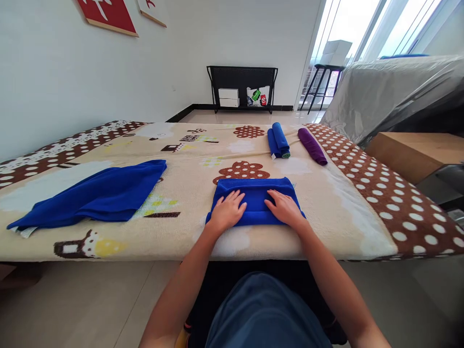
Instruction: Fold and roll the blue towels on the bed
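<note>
Pressing lightly on a folded blue towel (255, 197), the left hand (228, 209) and right hand (284, 206) both lie palm-down with fingers extended, gripping nothing; the left covers part of the towel's left side, the right part of its right side. The towel lies near the front edge of a cream fleece blanket (192, 174) patterned with clouds and brown trees, directly before the person. Well to its left, a loosely spread blue towel (105, 193) shows a white tag (28, 232) at its near corner. Beyond, to the right, rolled blue towels (280, 139) lie near a rolled purple towel (312, 146), apart from it, beside the blanket's brown polka-dot border (384, 193).
</note>
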The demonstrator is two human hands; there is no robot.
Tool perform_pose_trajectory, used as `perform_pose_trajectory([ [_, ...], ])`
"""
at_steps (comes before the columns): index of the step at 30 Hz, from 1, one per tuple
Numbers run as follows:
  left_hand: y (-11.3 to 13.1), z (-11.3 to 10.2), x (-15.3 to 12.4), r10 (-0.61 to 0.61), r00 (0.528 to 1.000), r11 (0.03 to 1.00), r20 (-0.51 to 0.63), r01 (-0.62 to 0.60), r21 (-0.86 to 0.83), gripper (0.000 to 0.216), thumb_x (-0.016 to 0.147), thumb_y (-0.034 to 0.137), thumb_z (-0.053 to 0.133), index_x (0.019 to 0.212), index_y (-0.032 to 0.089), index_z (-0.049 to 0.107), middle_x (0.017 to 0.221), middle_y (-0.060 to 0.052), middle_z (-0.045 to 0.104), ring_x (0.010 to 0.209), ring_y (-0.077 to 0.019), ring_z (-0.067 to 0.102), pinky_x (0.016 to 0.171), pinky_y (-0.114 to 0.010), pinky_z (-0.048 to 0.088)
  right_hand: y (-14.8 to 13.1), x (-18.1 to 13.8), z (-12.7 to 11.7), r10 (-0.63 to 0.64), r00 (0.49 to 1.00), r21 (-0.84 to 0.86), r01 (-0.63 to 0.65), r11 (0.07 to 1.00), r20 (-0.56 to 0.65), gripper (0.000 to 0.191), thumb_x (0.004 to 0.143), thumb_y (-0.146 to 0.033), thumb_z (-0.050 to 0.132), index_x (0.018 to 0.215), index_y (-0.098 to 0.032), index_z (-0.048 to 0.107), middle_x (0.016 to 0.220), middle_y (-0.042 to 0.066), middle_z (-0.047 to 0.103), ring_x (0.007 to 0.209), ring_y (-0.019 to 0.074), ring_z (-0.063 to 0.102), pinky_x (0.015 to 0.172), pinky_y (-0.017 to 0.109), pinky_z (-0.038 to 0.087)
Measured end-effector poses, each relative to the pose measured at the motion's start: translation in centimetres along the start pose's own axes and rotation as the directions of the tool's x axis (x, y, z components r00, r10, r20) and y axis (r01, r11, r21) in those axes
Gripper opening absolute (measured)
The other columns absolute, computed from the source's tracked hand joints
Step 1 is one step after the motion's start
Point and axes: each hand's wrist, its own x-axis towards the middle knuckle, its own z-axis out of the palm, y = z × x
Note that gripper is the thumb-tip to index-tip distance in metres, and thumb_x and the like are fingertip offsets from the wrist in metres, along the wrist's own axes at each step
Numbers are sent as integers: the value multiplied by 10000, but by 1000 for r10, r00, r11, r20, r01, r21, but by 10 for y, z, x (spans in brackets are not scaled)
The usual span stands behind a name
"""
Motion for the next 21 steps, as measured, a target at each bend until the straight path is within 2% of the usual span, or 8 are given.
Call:
perform_pose_trajectory([
  [4, -48, -14, -17, -221, 970, 974, -99, 225, 37, 469, 1008, 380, 395, 1414, 211, 559, 1522, -117, 505, 1427, -305, 465, 1164, -577, 351, 55, -13, -11, 153, 985, -8, -154, 988, -80, 473, 1017, -411, 429, 1381, -149, 580, 1488, 128, 514, 1413, 277, 474, 1170, 473, 379],
  [6, -59, -23, -29, -229, 953, 969, -198, 243, 49, 455, 1015, 371, 381, 1377, 187, 587, 1484, -131, 548, 1409, -314, 483, 1168, -587, 340, 74, -26, -15, 161, 973, 22, -160, 987, -164, 461, 1016, -416, 420, 1352, -157, 601, 1450, 128, 555, 1373, 267, 518, 1147, 450, 404],
  [8, -58, -29, -44, -128, 941, 988, -314, 149, 41, 430, 1021, 357, 373, 1334, 186, 614, 1466, -121, 571, 1399, -287, 496, 1173, -530, 358, 83, -42, -19, 130, 953, 57, -119, 991, -273, 457, 1017, -432, 406, 1327, -170, 617, 1415, 126, 587, 1328, 262, 558, 1125, 452, 414],
  [10, -52, -32, -61, 21, 923, 1000, -385, -15, 19, 383, 1021, 338, 390, 1277, 209, 644, 1444, -89, 596, 1371, -244, 523, 1154, -447, 402, 83, -60, -23, 70, 930, 75, -46, 996, -360, 440, 1016, -448, 407, 1301, -197, 631, 1380, 106, 617, 1287, 253, 585, 1112, 460, 408],
  [12, -43, -31, -79, 145, 900, 987, -410, -159, 0, 326, 1010, 284, 416, 1211, 228, 667, 1387, -59, 638, 1323, -214, 558, 1129, -399, 431, 76, -76, -28, -32, 920, 71, 64, 995, -391, 397, 1013, -440, 433, 1272, -229, 647, 1325, 78, 655, 1244, 235, 606, 1094, 441, 410],
  [14, -37, -25, -93, 223, 891, 971, -396, -240, 5, 325, 978, 194, 429, 1202, 226, 662, 1344, -50, 661, 1290, -207, 573, 1120, -391, 435, 68, -89, -32, -153, 912, 60, 189, 980, -382, 343, 1007, -389, 468, 1257, -243, 652, 1262, 58, 684, 1196, 208, 623, 1062, 397, 430],
  [17, -32, -15, -103, 256, 898, 965, -357, -260, 38, 428, 903, 93, 434, 1278, 198, 612, 1345, -69, 650, 1267, -220, 574, 1121, -399, 424, 58, -97, -30, -284, 891, 31, 315, 949, -354, 309, 993, -280, 489, 1254, -234, 648, 1180, 46, 703, 1113, 178, 638, 1014, 353, 452],
  [21, -28, -7, -98, 217, 907, 976, -361, -199, 86, 458, 852, 60, 468, 1275, 181, 597, 1283, -90, 668, 1197, -251, 594, 1085, -426, 426, 53, -94, -16, -316, 890, -65, 312, 948, -328, 368, 933, -204, 521, 1282, -216, 637, 1225, 64, 669, 1105, 204, 614, 1006, 381, 443],
])
